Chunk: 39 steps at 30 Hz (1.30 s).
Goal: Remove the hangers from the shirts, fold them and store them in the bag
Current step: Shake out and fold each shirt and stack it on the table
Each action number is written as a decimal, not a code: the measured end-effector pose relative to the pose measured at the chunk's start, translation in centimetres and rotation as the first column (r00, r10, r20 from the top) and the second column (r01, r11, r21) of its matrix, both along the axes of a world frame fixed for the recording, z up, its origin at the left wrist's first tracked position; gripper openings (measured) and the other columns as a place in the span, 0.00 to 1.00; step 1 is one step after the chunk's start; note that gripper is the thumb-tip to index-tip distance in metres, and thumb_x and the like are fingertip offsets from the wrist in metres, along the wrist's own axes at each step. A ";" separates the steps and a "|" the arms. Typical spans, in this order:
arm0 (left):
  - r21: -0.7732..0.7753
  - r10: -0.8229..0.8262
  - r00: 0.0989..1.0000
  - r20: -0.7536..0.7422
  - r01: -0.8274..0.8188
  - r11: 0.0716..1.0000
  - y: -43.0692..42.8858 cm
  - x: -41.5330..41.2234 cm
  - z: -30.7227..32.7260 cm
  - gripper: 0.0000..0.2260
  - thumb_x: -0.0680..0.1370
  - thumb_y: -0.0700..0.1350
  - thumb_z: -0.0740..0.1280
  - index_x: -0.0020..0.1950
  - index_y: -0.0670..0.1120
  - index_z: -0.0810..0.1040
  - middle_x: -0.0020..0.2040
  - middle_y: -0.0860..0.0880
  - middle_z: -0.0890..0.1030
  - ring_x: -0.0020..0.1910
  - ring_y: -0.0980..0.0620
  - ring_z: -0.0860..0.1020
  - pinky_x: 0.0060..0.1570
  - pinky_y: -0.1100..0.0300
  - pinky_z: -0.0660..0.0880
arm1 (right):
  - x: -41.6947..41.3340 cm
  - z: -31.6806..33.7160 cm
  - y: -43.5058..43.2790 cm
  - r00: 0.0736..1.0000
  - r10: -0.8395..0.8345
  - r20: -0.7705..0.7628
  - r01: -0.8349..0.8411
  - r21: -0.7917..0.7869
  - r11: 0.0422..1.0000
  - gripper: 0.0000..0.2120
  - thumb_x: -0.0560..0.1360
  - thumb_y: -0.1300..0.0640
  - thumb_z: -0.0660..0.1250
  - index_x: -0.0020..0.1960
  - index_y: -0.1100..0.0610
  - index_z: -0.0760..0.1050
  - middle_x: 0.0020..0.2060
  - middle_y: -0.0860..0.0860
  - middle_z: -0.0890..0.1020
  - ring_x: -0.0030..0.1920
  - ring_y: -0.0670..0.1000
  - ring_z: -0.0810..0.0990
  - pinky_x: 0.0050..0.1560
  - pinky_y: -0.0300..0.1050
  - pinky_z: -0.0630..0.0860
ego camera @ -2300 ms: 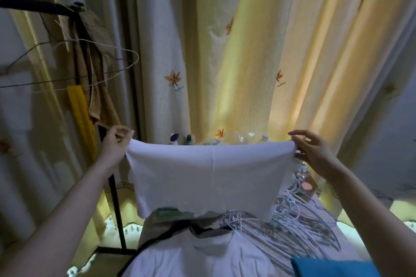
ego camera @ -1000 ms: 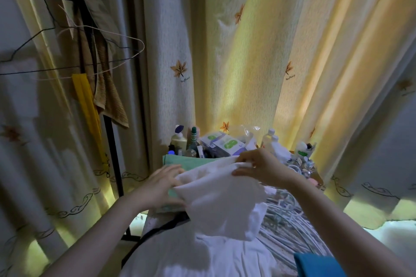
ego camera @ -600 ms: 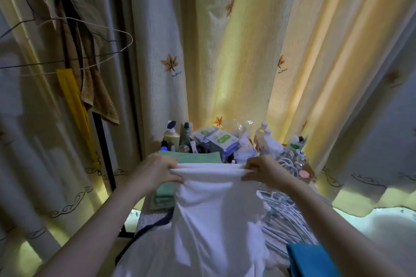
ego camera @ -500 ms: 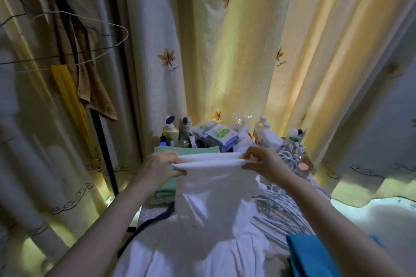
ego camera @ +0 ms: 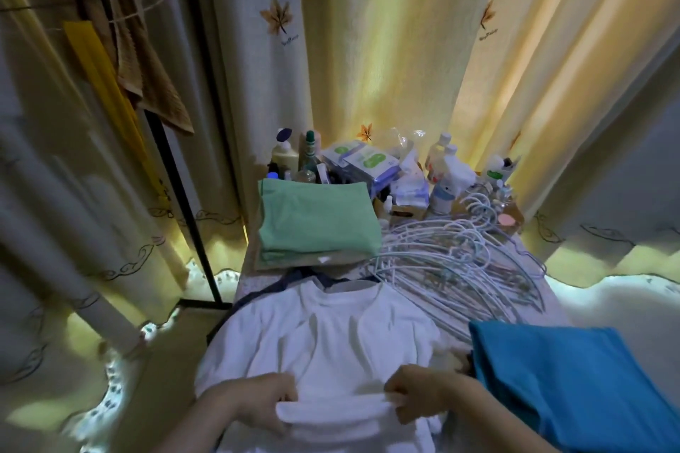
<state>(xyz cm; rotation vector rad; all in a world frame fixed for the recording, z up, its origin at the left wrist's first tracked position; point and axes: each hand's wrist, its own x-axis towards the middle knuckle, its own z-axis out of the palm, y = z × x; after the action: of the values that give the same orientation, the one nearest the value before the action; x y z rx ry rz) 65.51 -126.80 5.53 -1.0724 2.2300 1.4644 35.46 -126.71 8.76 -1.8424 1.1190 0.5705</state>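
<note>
Folding the white shirt [ego camera: 338, 353]
Left hand [ego camera: 254, 405] and right hand [ego camera: 423, 397] pinch its near edge (no hanger visible); next, probably halve it.

The single wide-angle camera on the person's head looks forward and down, close above the white shirt [ego camera: 331, 342], facing the curtain [ego camera: 386, 48].

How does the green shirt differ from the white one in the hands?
The green shirt is a neat folded rectangle topping a stack; the white shirt lies rumpled. The green shirt sits untouched near the bottles; the white shirt is nearer, its edge gripped by the left hand and right hand. Both lie beside the hangers.
</note>
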 end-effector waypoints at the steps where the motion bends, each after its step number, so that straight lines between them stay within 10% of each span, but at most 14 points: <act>1: 0.015 -0.005 1.000 0.019 0.005 1.000 0.0 0.1 -0.1 0.09 0.73 0.45 0.68 0.46 0.39 0.76 0.43 0.45 0.73 0.41 0.53 0.71 0.43 0.61 0.66 | -0.1 -0.3 -0.1 1.000 0.007 -0.002 -0.007 0.036 0.999 0.02 0.73 0.58 0.67 0.45 0.53 0.76 0.40 0.50 0.75 0.44 0.48 0.72 0.43 0.41 0.69; 6: -0.021 0.338 0.941 0.001 -0.338 0.941 -2.0 0.6 0.3 0.05 0.74 0.51 0.66 0.46 0.52 0.72 0.39 0.54 0.73 0.38 0.59 0.72 0.37 0.70 0.67 | -0.9 -1.2 -2.2 0.967 -0.248 0.058 0.255 -0.199 0.946 0.14 0.74 0.57 0.66 0.59 0.54 0.71 0.53 0.55 0.77 0.49 0.49 0.73 0.46 0.38 0.67; 10: 0.101 0.869 0.480 -0.121 -0.865 0.492 -3.7 -1.3 -0.9 0.20 0.78 0.47 0.67 0.65 0.45 0.63 0.50 0.44 0.79 0.47 0.47 0.77 0.44 0.60 0.72 | 0.0 -1.7 -3.7 0.712 -0.594 0.374 0.701 -0.342 0.625 0.21 0.76 0.57 0.66 0.67 0.57 0.65 0.57 0.54 0.75 0.53 0.54 0.76 0.53 0.46 0.73; 14: 0.102 0.906 0.420 0.045 -0.905 0.414 -2.2 -3.3 -3.8 0.25 0.76 0.49 0.69 0.67 0.40 0.66 0.62 0.41 0.75 0.60 0.45 0.75 0.48 0.60 0.71 | 0.9 -4.0 -1.8 0.577 -0.667 0.470 0.809 -0.441 0.389 0.19 0.75 0.59 0.68 0.64 0.61 0.71 0.60 0.57 0.74 0.60 0.57 0.74 0.57 0.46 0.70; 19: 0.066 0.940 0.339 -0.035 -0.938 0.341 -0.4 -3.6 -5.5 0.13 0.75 0.49 0.70 0.56 0.43 0.79 0.48 0.50 0.77 0.46 0.55 0.75 0.32 0.73 0.66 | 0.5 -7.1 2.4 0.464 -0.744 0.480 0.875 -0.379 0.301 0.05 0.73 0.64 0.69 0.48 0.60 0.78 0.44 0.57 0.77 0.41 0.54 0.75 0.39 0.41 0.64; 24: 0.162 0.968 0.230 -0.105 -0.956 0.245 0.0 -4.2 -4.5 0.07 0.72 0.46 0.74 0.39 0.49 0.76 0.35 0.57 0.80 0.43 0.53 0.78 0.34 0.69 0.70 | -0.6 -7.8 4.1 0.112 -0.867 0.486 0.963 -0.268 -0.026 0.11 0.71 0.57 0.73 0.45 0.60 0.72 0.38 0.56 0.77 0.42 0.60 0.78 0.42 0.49 0.72; 30: 0.169 0.973 0.210 0.100 -0.967 0.191 0.6 -4.3 -5.4 0.20 0.76 0.50 0.68 0.61 0.37 0.78 0.56 0.41 0.80 0.53 0.44 0.78 0.52 0.56 0.74 | 0.0 -8.9 4.0 -0.111 -0.985 0.132 0.985 0.150 -0.090 0.24 0.71 0.44 0.71 0.39 0.67 0.73 0.34 0.62 0.79 0.30 0.60 0.82 0.28 0.50 0.80; 39: 0.447 0.981 -0.088 0.173 -0.881 -0.158 2.1 -3.8 -6.0 0.16 0.74 0.38 0.72 0.54 0.27 0.75 0.53 0.33 0.80 0.46 0.40 0.78 0.48 0.48 0.77 | 2.4 -9.2 3.9 -0.212 -0.930 0.298 0.975 0.122 -0.183 0.20 0.65 0.56 0.78 0.35 0.60 0.66 0.34 0.59 0.72 0.33 0.55 0.72 0.24 0.41 0.73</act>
<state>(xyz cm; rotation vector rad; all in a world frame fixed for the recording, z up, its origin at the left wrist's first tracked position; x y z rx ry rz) 61.68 -124.67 -0.45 -2.7653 0.4925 2.4552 37.82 -122.84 -0.47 -0.4548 1.9797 -0.8273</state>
